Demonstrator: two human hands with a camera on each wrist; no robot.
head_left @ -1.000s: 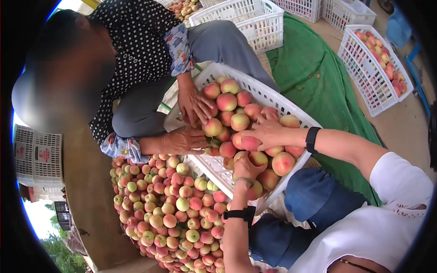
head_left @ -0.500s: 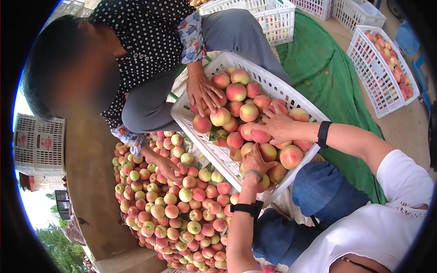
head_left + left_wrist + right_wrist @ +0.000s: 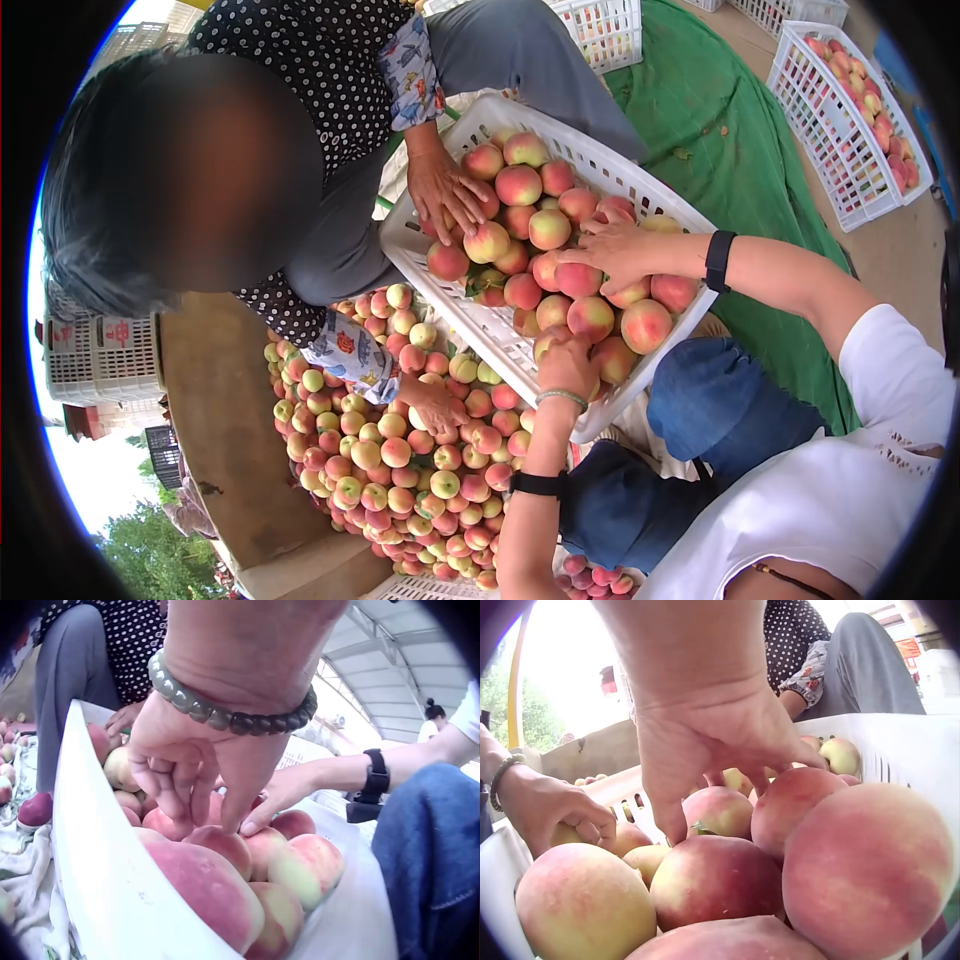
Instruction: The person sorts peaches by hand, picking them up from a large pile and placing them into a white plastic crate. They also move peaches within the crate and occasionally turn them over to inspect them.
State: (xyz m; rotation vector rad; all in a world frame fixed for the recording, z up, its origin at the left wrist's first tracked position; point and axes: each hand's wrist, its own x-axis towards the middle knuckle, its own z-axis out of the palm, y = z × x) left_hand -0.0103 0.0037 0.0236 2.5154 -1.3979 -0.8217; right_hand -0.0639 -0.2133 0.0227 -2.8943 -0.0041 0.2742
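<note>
A white plastic crate (image 3: pixel 478 335) holds many red-and-yellow peaches (image 3: pixel 647 327). My left hand (image 3: pixel 566 366), with a bead bracelet at the wrist, grips a peach near the crate's near long wall. In the left wrist view its fingers (image 3: pixel 180 787) curl downward among the fruit. Beside it, my right hand (image 3: pixel 628 252), with a black wristband, rests on peaches in the middle of the pile. The right wrist view shows its fingers and thumb (image 3: pixel 673 825) spread over a peach (image 3: pixel 720 811), the other fingertips partly hidden.
Across the crate sits another person (image 3: pixel 345 60), one hand (image 3: pixel 440 190) on its peaches, the other (image 3: pixel 437 405) on a large peach heap (image 3: pixel 375 470). Green cloth (image 3: pixel 700 130) covers the floor behind. Another peach-filled crate (image 3: pixel 850 150) stands at the far right.
The other person's lower hand has moved from the crate onto the peach heap. My left hand has closed round a peach; my right hand stays on the fruit. The view has shifted.
</note>
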